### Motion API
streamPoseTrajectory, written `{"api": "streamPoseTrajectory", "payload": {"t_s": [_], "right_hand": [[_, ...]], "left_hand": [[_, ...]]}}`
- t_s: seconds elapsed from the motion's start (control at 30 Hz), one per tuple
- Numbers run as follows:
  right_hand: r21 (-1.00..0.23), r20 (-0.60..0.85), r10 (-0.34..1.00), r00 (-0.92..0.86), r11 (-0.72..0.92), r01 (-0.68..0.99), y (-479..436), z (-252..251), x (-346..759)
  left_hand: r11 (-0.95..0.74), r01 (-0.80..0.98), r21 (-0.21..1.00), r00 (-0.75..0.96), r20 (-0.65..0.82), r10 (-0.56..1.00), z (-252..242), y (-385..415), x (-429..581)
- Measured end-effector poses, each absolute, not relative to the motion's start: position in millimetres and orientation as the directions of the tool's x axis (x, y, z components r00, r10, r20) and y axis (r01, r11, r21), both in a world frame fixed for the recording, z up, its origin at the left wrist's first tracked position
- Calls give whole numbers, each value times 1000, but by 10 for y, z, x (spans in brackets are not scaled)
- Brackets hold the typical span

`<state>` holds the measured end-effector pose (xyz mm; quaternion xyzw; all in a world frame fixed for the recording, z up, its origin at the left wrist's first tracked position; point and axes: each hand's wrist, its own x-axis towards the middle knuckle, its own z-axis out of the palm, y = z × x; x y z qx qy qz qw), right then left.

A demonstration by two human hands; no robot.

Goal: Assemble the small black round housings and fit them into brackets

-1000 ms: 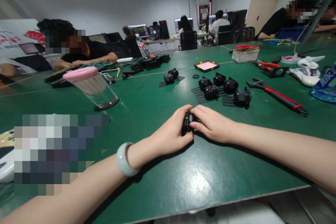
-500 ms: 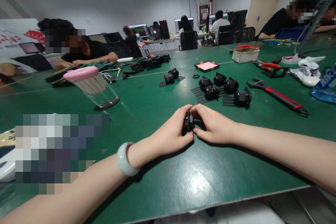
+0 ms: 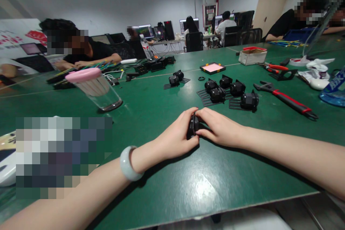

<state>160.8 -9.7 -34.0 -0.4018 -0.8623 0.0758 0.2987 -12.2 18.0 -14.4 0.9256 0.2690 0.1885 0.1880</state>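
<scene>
A small black faceted part (image 3: 193, 125) stands between my two hands, low over the green table (image 3: 167, 187). My left hand (image 3: 179, 134) grips it from the left, thumb at the near side and fingers at the far side. From the right, the thumb and fingertips of my right hand (image 3: 219, 127) close on the same part. Fingers hide much of it, so its exact kind does not show. Beyond my hands lie several black round-bodied pieces (image 3: 217, 95) with flat slatted bases. Another pair of such pieces (image 3: 174, 80) and a black ring (image 3: 201, 78) lie farther off.
An adjustable wrench (image 3: 289, 101) with red-black handle lies to the right, near a blue-labelled bottle (image 3: 334, 88). At left stands a clear cup with pink lid (image 3: 83, 74). Farther back are a pink-centred tray (image 3: 212, 68) and a white box (image 3: 252, 56). Other people sit around the table.
My right thumb and fingers have shifted slightly against the black part. My left hand and the items on the table look unmoved.
</scene>
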Motion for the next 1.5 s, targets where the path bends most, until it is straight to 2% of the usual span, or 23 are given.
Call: {"api": "streamPoseTrajectory", "payload": {"t_s": [0.33, 0.6, 1.03, 1.5], "right_hand": [[-403, 389, 780, -490, 623, 671, -94, -314, 1606], [-455, 427, 795, -430, 600, 658, -127, -305, 1547], [-415, 479, 742, -469, 663, 624, -138, -351, 1526], [-429, 400, 773, -492, 632, 645, -146, -296, 1538]], "left_hand": [[-784, 441, 436, 785, 237, 573, -168, 187, -136], [-783, 401, 475, 780, 272, 564, -151, 152, -141], [-794, 357, 493, 778, 313, 544, -182, 125, -176], [-789, 383, 481, 780, 288, 555, -185, 133, -188]]}}
